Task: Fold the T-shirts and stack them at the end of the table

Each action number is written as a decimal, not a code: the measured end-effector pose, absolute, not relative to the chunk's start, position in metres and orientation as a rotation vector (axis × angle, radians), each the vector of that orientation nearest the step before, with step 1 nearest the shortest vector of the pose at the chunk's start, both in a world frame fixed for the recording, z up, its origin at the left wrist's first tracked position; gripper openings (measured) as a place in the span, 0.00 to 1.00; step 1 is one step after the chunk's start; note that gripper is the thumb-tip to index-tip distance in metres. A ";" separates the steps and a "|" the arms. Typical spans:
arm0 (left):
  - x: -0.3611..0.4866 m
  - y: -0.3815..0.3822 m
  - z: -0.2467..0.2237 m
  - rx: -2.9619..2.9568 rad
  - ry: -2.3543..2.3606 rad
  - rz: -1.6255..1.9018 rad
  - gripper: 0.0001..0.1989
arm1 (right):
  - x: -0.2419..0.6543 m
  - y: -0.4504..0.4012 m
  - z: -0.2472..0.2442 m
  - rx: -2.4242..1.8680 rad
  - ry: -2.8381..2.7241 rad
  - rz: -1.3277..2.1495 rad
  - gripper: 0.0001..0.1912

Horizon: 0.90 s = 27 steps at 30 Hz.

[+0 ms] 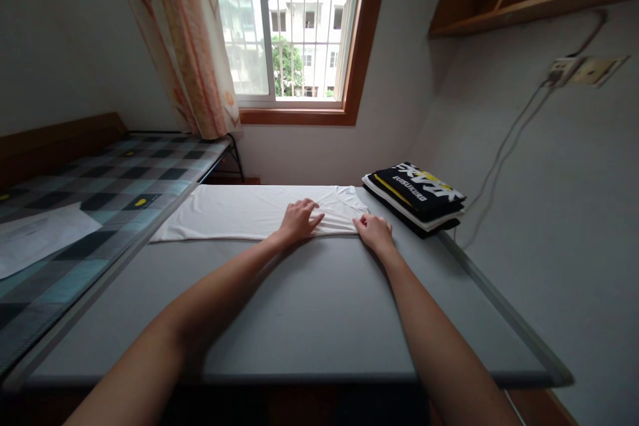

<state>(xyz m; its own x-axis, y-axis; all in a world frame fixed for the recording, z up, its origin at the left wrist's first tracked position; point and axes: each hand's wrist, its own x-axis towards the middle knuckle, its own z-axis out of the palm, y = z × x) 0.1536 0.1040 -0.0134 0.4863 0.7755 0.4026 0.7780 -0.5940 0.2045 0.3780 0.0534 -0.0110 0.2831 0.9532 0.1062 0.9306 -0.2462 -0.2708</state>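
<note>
A white shirt [234, 213], folded into a long strip, lies across the far part of the grey table [299, 313], its collar end at the right. My left hand [299, 218] rests on the shirt right of its middle, fingers spread. At the collar end, my right hand [374, 229] has its fingers closed at the shirt's near right corner, pinching the cloth. Just beyond my right hand sits a stack of folded shirts [417, 196], a black one with white and yellow print on top.
Left of the table is a bed with a checked cover [100, 180] and a white paper [44, 236] on it. A curtain [184, 40] hangs beside the window at the back. Cables [504, 146] run down the right wall from a socket [564, 72].
</note>
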 end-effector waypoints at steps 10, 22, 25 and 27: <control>0.118 0.059 -0.029 -3.090 -0.991 -0.405 0.35 | 0.385 0.056 -0.018 -2.274 -1.698 0.061 0.18; 0.126 0.054 -0.034 -2.753 -1.464 -0.557 0.29 | 0.331 0.051 -0.026 -1.712 -2.303 -0.005 0.30; 0.127 0.057 -0.038 -2.699 -1.573 -0.495 0.31 | 0.326 0.050 -0.031 -1.828 -2.422 0.084 0.34; 0.127 0.058 -0.040 -2.683 -1.586 -0.472 0.31 | 0.327 0.049 -0.030 -1.904 -2.432 0.131 0.36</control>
<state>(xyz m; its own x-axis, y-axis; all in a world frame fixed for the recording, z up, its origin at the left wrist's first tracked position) 0.1273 0.0580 -0.0395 0.4488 0.8581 0.2496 0.8550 -0.4935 0.1593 0.3273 0.0493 -0.0298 -0.2403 0.9706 -0.0130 0.9664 0.2379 -0.0975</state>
